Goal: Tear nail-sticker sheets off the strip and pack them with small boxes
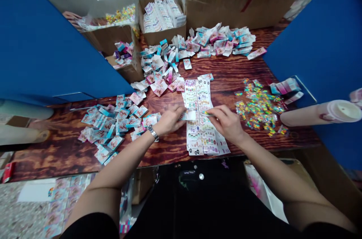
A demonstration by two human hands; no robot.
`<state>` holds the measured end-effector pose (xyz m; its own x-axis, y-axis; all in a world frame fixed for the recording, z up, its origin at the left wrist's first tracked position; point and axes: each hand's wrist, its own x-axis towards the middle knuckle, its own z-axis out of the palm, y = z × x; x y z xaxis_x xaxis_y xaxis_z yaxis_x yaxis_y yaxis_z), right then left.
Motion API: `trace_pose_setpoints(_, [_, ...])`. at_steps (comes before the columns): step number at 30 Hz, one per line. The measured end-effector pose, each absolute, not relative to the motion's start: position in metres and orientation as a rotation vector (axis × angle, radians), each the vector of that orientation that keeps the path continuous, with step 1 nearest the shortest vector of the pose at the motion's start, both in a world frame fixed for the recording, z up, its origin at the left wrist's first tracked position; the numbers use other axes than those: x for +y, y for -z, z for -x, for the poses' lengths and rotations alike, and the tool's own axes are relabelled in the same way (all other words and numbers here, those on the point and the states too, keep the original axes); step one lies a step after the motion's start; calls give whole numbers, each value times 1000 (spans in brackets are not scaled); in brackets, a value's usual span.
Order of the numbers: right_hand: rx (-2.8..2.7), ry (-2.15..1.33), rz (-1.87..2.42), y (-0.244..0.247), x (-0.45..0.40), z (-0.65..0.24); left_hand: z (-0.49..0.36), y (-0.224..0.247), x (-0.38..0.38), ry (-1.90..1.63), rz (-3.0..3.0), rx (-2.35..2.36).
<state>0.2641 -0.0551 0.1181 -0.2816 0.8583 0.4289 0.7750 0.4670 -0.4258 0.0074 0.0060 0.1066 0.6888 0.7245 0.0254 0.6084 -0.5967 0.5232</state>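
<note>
My left hand [171, 120] is closed around a small white box [189, 114], held level just above the printed sticker sheets [195, 144]. To its right, my right hand [227, 122] pinches a small clear packet [205, 112] with a yellow bit showing; its contents are too small to name. The packet is close to the box's right end, and I cannot tell whether they touch. Beneath both hands the sheets lie in two long strips on the wood-patterned table [166, 148]. My fingers partly hide the box.
Small blue and white boxes [113, 122] are heaped at left, with more pink and blue boxes [217, 41] along the back. Colourful small packets [258, 105] lie at right. Cardboard cartons [243, 11] line the rear. Blue panels [316, 50] flank the table; a pale tube [308, 114] juts in at right.
</note>
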Motion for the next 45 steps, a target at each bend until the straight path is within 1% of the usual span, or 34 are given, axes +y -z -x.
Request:
trace_pose_setpoints(4, [-2333, -11, 1258, -121, -53, -251, -11, -115, -16, -455, -2249, 956])
trace_pose_setpoints(7, [-2506, 118, 1147, -122, -54, -247, -10, -122, -22, -487, -2202, 970])
trace_pose_setpoints(9, [-2559, 104, 1092, -124, -55, -246, -8, -126, -23, -470, -2191, 981])
trace_pose_setpoints(12, [-2602, -14, 1013, -128, -55, -245, -8, -129, -24, -438, -2202, 997])
trace_pose_setpoints(14, [-2656, 0, 943, -130, -54, -244, -10, -129, -25, -418, -2227, 1009])
trace_pose_setpoints(20, [-2705, 313, 886, -134, -53, -238, -17, -127, -31, -401, -2300, 995])
trace_pose_setpoints(22, [-2674, 346, 856, -134, -54, -236, -18, -127, -33, -434, -2299, 989])
trace_pose_setpoints(28, [-2500, 283, 780, -132, -58, -230, -18, -124, -37, -638, -2277, 1005])
trace_pose_setpoints(32, [-2384, 89, 716, -124, -63, -227, -19, -121, -40, -692, -2318, 1010])
trace_pose_setpoints(36, [-2254, -100, 781, -115, -69, -225, -21, -119, -42, -746, -2293, 1041])
trace_pose_setpoints(38, [-2233, -110, 803, -113, -71, -225, -22, -119, -42, -801, -2267, 1060])
trace_pose_setpoints(42, [-2253, 0, 782, -108, -73, -226, -27, -120, -45, -875, -2248, 1092])
trace_pose_setpoints(45, [-2248, -20, 816, -104, -72, -227, -31, -119, -48, -919, -2221, 1119])
